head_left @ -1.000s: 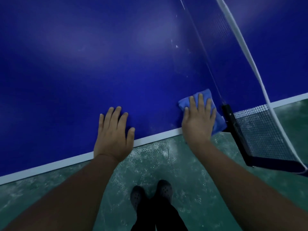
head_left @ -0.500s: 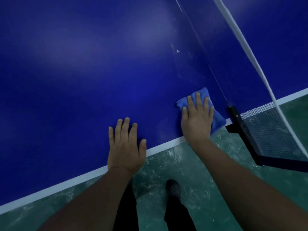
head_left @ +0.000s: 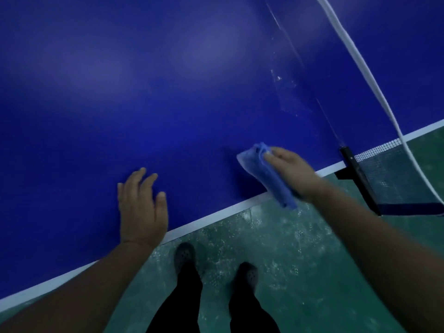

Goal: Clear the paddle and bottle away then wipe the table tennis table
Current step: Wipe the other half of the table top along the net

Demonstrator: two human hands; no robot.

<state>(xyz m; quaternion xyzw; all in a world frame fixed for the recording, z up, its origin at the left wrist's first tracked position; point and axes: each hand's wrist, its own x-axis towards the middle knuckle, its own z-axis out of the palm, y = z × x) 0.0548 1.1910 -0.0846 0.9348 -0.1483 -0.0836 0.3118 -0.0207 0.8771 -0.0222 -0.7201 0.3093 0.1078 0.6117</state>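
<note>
- Blue, soft microfibre-looking cloth (head_left: 266, 175) hung folded in the right hand (head_left: 292, 171), at about four o'clock from the middle of the head view, straddling the white edge line of the table tennis table (head_left: 168, 92).
- Right-hand fingers were curled around the cloth's upper end; its lower end drooped past the edge.
- Left hand (head_left: 141, 207) lay at about seven o'clock, fingers straight and slightly spread on the blue surface, holding nothing.
- Net post (head_left: 358, 175) stood at three o'clock, just beside the right hand but apart from it.
- No paddle or bottle showed, so clearing looked done.
- Judged light, limp and easily bunched, the cloth would handle best flattened under the palm, not pinched at one end.
- Pale smears (head_left: 284, 92) near the net, at about one o'clock, looked unwiped.
</note>
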